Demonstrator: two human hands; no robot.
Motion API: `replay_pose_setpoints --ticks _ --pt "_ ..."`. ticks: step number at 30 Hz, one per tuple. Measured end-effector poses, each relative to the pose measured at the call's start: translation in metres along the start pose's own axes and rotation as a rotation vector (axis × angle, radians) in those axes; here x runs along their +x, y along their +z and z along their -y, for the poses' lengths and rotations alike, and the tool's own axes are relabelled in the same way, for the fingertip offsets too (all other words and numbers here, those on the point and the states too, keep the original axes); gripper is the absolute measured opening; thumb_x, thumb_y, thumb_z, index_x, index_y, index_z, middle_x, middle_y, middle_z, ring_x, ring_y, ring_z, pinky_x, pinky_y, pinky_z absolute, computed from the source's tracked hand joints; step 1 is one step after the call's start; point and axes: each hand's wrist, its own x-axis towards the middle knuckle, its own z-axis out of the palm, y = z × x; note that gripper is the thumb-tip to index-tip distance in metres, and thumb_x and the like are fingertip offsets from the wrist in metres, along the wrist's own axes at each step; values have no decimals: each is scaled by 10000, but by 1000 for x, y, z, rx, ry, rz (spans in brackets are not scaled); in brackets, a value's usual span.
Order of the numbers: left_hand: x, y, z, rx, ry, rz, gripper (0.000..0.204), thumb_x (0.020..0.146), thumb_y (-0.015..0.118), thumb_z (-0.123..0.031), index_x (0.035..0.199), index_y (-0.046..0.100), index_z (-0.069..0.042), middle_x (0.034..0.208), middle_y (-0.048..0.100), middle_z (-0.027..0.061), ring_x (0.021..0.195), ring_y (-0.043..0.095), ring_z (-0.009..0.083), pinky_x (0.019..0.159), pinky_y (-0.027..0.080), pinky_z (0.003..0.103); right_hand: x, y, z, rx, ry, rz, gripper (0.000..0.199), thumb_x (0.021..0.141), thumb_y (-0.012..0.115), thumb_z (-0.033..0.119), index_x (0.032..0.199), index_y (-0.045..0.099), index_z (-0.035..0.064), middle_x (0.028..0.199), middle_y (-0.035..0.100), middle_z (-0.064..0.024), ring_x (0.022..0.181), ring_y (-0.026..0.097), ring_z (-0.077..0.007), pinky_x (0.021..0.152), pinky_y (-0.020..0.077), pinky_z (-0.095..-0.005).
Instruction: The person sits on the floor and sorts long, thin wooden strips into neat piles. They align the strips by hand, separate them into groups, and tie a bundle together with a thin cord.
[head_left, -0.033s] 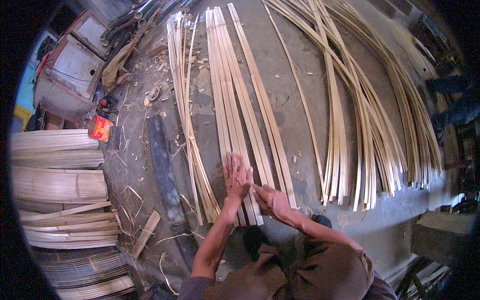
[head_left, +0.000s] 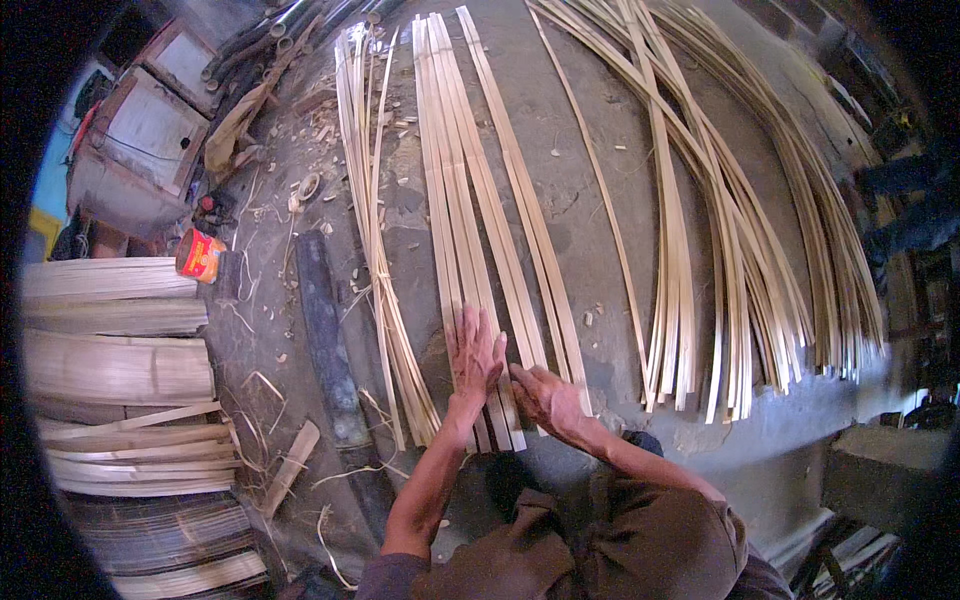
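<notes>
Far to the left of the hands lie pale stacks. Beyond the left hand and well to its left is a tin, its red-orange label carrying pale lettering. Closer in come a dark pole, then a bundle near the left wrist. The left hand lies flat, fingers outstretched, on the strips, which extend beyond it. Just beside it, the right hand curls its fingers over the strips; whether it pinches one cannot be told. Farther right lie a lone lath and crossing sheaves.
</notes>
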Motion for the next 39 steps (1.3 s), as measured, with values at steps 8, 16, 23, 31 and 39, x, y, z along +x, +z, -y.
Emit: replay_pose_setpoints --ticks 8,16,23,31,39 --pt "25 12 -34 89 42 -41 648 929 524 -365 1418 379 36 1487 332 254 1423 244 375 1171 109 540 -20 -4 -32 -224 32 -6 532 904 559 290 1393 447 111 1419 406 -157 1322 356 -395 1094 312 -487" --pt "24 34 -30 150 112 -43 652 933 522 -392 1424 386 15 1487 341 251 1426 250 366 1170 108 545 -31 21 -33 -392 -26 37 575 940 507 345 1446 384 101 1482 378 -149 1390 314 -363 1149 226 -516" --pt "34 33 -35 86 137 -12 647 934 523 -402 1428 394 -6 1511 316 231 1440 225 348 1172 94 539 -26 18 -28 -381 13 9 585 912 538 318 1433 394 93 1479 388 -141 1386 329 -339 1151 219 -519" --pt "32 37 -55 99 130 -3 641 943 510 -400 1445 368 -27 1511 325 210 1434 241 343 1162 118 546 -36 2 -39 -360 51 58 569 918 535 280 1432 394 79 1485 384 -163 1404 312 -346 1160 209 -523" --pt "32 34 -54 53 98 20 652 937 522 -398 1450 359 -30 1524 286 226 1432 227 375 1147 137 578 -33 -71 -87 -555 363 -284 459 840 649 259 1253 569 76 1173 556 -125 1073 514 -314 910 377 -480"
